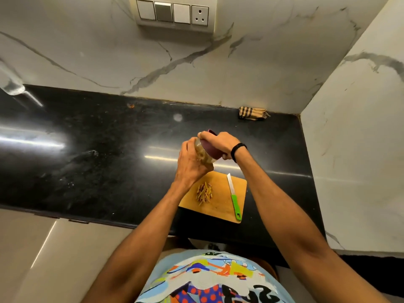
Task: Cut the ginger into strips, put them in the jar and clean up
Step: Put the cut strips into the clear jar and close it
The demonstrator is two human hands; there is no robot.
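Note:
I hold a clear jar [202, 154] with brownish contents above the far edge of the wooden cutting board [220, 206]. My left hand [189, 162] grips the jar's body from the left. My right hand [220, 143] grips the jar's purple lid [211, 150] from above. A small pile of ginger strips [204, 193] lies on the board's left half. A knife [234, 196] with a white blade and green handle lies on the board's right half, handle toward me.
The black stone counter [98, 149] stretches left, with a marble wall behind and to the right. A folded checked cloth [252, 113] lies at the back right corner. A glass object [11, 84] shows at the far left edge. A switch panel [175, 14] is on the wall.

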